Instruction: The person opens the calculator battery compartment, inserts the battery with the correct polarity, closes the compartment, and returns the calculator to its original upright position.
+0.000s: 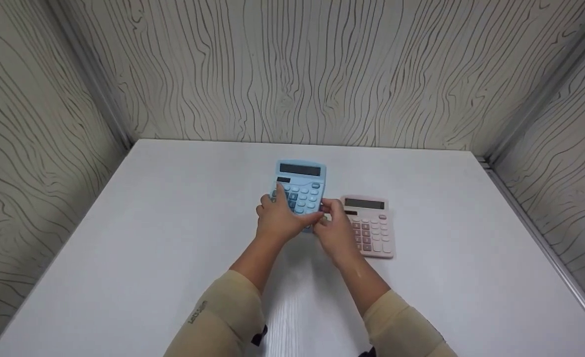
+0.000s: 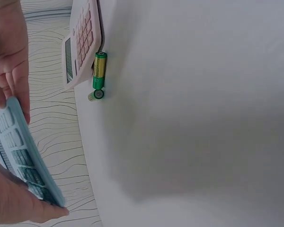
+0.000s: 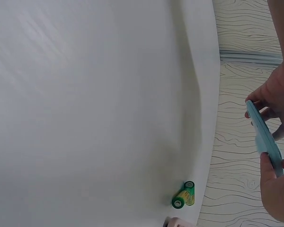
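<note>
A light blue calculator (image 1: 302,186) with a dark display is held up off the white table, its keys facing the head camera. My left hand (image 1: 277,218) grips it from the left, with the thumb near the lower right corner and other fingers spread over the keys and left side. At the lower right edge, my right hand (image 1: 337,233) pinches it with curled fingers. Both wrist views show the calculator (image 2: 33,151) edge-on between the two hands. A pink calculator (image 1: 381,233) lies on the table just right of my right hand, which partly covers its left side.
Two green and yellow batteries (image 2: 99,71) lie on the white table (image 1: 173,208) beside the pink calculator; in the head view they are hidden. Wood-grain patterned panels (image 1: 282,74) enclose the table at the back and both sides.
</note>
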Tool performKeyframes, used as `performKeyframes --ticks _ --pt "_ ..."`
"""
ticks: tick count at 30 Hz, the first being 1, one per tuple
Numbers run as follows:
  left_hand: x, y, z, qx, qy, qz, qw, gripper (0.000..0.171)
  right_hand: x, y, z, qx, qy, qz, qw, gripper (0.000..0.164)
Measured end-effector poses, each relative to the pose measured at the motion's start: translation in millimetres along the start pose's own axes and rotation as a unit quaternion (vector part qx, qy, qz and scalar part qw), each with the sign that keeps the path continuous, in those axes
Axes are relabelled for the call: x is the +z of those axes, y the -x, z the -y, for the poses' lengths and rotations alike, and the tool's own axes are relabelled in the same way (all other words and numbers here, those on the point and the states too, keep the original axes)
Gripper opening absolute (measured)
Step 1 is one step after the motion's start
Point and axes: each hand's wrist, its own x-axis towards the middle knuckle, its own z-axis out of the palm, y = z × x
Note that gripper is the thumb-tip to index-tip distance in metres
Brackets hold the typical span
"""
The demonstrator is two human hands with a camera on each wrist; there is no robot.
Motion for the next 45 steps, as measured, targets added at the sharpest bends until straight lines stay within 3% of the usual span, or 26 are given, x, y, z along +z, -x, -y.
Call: performKeyframes --ticks 7,15,18,22,26,30,34,37,45 --pt "1.0 -3.7 3.8 -0.021 0.020 0.014 0.9995 0.122 2.0 3.1 0.0 -0.016 -0.032 0.037 0.999 0.048" --pt "-4.8 -9.4 5.7 -0.020 0.085 0.038 0.9955 0.113 -3.4 2.5 4.2 -0.059 -0.060 0.075 0.994 0.062" --pt "-8.8 -10.6 3.9 -0.021 0.125 0.052 0.9906 0.108 -7.6 -0.4 5.5 -0.065 -0.085 0.090 0.990 0.067" --pt "-13.7 -10.0 0.8 -0.036 0.195 0.097 0.9753 0.101 -14.3 -6.1 2.9 -0.052 -0.108 0.097 0.988 0.064" --pt "-17.8 -8.9 -1.0 -0.051 0.255 0.154 0.9532 0.091 -19.8 -11.7 -0.9 -0.026 -0.107 0.088 0.990 0.055" --pt "-18.0 -8.4 0.2 -0.030 0.308 0.212 0.9270 0.078 -23.7 -15.0 -5.6 -0.001 -0.112 0.084 0.990 0.055" --pt "-16.2 -6.3 3.9 0.013 0.378 0.256 0.8894 0.072 -26.1 -17.4 -10.8 0.012 -0.124 0.085 0.989 0.062" --pt "-16.0 -4.5 5.4 0.026 0.430 0.281 0.8576 0.076 -27.3 -19.5 -13.2 0.018 -0.129 0.084 0.988 0.069" --pt "-13.0 -1.0 6.9 0.057 0.503 0.347 0.7895 0.081 -26.6 -19.3 -12.5 0.030 -0.168 0.083 0.982 0.070"
